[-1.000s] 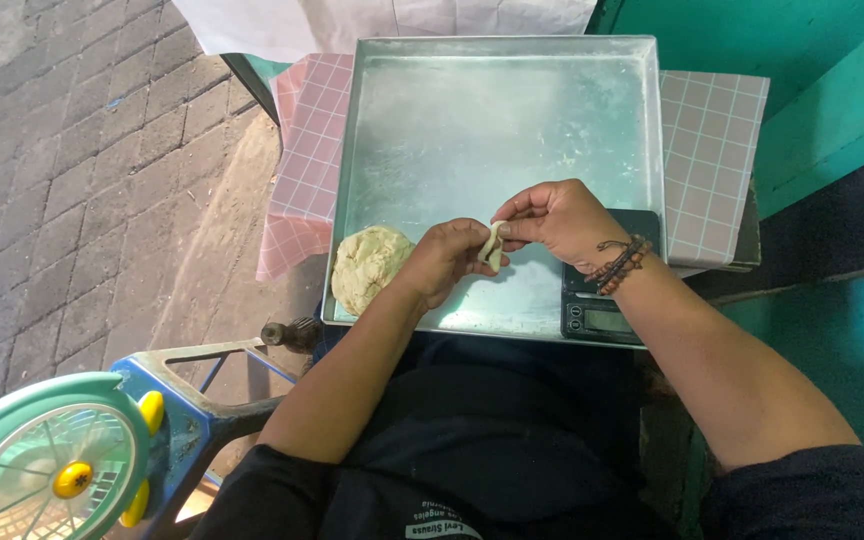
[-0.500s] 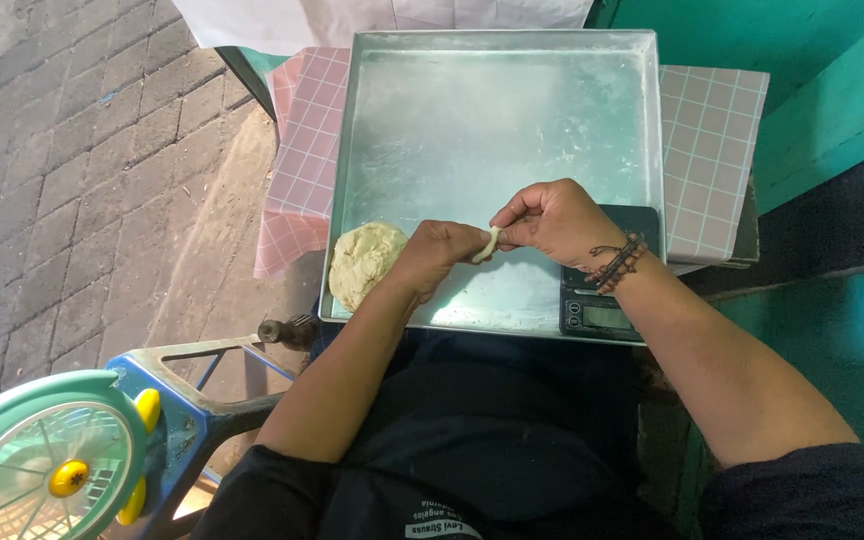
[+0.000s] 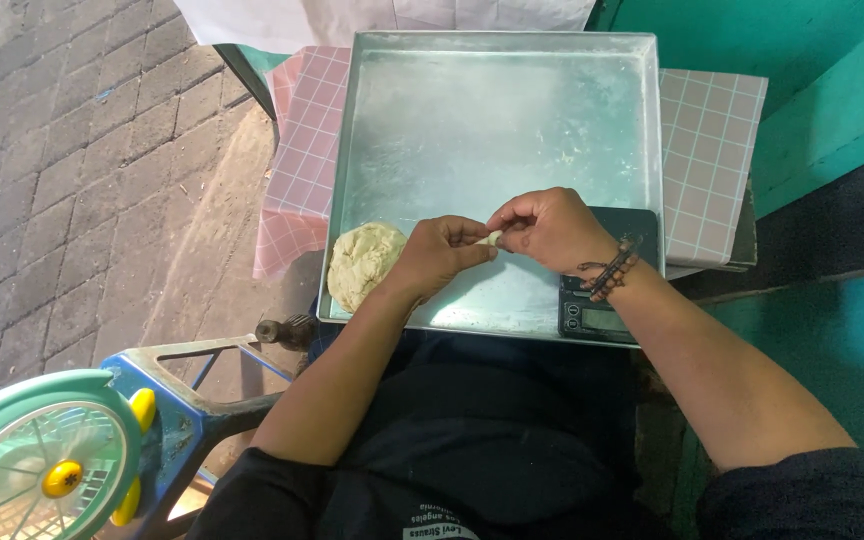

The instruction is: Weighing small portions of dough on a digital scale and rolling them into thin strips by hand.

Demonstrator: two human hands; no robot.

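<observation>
Both hands pinching small dough piece (image 3: pixel 493 239) over metal tray (image 3: pixel 512 120).
L hand (image 3: pixel 439 255) & R hand (image 3: pixel 549 227) fingers closed on it, near edge of tray; big dough lump (image 3: pixel 364 263) just left, scale (image 3: pixel 602 300) at right.

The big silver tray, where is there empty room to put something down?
The tray is bare across its far half, up to the rim. The near edge is crowded: dough lump, left hand and right hand pinching a small dough piece, scale.

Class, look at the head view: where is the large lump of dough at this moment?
The large lump of dough lies in the near-left corner of the metal tray, just left of the left hand.
</observation>
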